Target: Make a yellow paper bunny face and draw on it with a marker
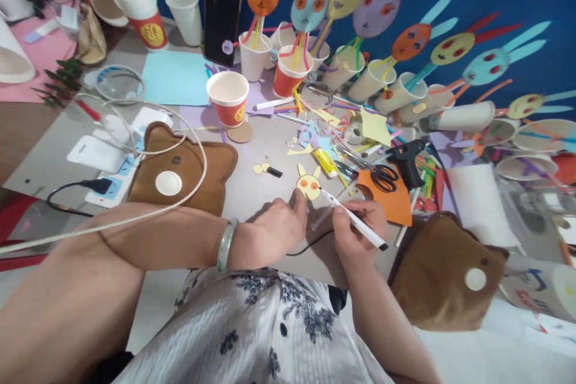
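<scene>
A small yellow paper rabbit face (pixel 309 193) with two ears and orange eyes lies flat on the table. My left hand (pixel 276 228) has its fingers bent and holds the face down, the index fingertip at its lower left edge. In my right hand (pixel 357 231) is a white marker pen (pixel 360 225), its tip at the right side of the face and its black end toward me. Left of the face lie a black pen cap (pixel 274 172) and small yellow paper discs (pixel 258 169).
Black-handled scissors (pixel 384 178), a black glue gun (pixel 407 162), a yellow glue stick (pixel 324 162) and paper scraps crowd the right. A paper cup (pixel 228 98) stands ahead. Rabbit figures in cups line the back. Brown pouches (pixel 180 168) flank me; a white cable (pixel 204 156) loops leftward.
</scene>
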Motion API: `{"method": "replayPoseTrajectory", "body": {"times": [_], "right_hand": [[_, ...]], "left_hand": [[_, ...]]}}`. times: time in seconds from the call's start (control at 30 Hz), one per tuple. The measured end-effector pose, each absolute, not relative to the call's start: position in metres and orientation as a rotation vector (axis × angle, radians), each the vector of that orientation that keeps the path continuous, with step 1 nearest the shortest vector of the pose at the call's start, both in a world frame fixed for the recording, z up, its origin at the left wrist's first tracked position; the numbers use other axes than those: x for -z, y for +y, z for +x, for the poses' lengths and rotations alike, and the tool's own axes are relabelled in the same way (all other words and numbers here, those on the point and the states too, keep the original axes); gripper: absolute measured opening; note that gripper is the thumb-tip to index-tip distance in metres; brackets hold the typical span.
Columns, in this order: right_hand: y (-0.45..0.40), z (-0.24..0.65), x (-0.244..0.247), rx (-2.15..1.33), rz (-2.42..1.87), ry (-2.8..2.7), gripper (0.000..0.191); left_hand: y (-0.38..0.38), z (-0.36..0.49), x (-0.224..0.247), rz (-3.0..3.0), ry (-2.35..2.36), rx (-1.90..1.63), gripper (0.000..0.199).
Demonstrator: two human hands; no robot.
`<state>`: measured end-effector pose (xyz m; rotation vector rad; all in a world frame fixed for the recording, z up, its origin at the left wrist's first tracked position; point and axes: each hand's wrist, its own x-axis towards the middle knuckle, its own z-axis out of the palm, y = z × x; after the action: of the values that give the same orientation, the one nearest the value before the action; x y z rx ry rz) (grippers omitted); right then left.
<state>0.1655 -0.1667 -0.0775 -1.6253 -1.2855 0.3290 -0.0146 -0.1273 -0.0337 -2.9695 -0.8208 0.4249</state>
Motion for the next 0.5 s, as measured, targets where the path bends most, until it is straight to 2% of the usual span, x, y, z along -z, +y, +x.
{"method": "replayPoseTrajectory", "body": {"times": [0.5], "right_hand": [[-0.1639,0.1587,0.0672,-0.304,-1.603,-1.368,0.019]], "left_hand": [[-0.1253,-0.0157,0.0289,-3.02,-0.844,-0.425,0.058]]}}
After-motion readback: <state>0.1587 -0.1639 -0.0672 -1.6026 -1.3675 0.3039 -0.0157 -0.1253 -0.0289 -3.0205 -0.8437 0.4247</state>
